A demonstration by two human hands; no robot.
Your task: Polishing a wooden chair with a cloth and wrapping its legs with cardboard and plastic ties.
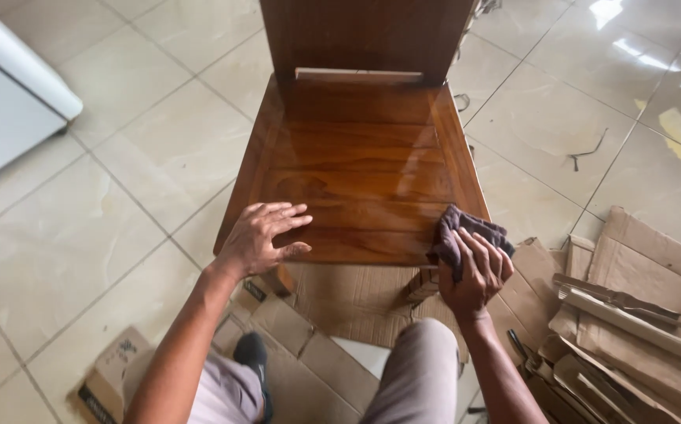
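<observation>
A glossy brown wooden chair (356, 157) stands in front of me on flattened cardboard, its backrest at the top of the view. My left hand (260, 235) lies flat with spread fingers on the seat's front left corner. My right hand (474, 271) grips a dark purple-grey cloth (466, 228) and presses it against the seat's front right corner.
Torn cardboard pieces (639, 298) pile up at the right, more cardboard (309, 353) lies under the chair and my knees. A small cardboard box (113, 373) sits at lower left. A white appliance or cabinet (3, 102) stands at the far left on the beige tiled floor (105, 220).
</observation>
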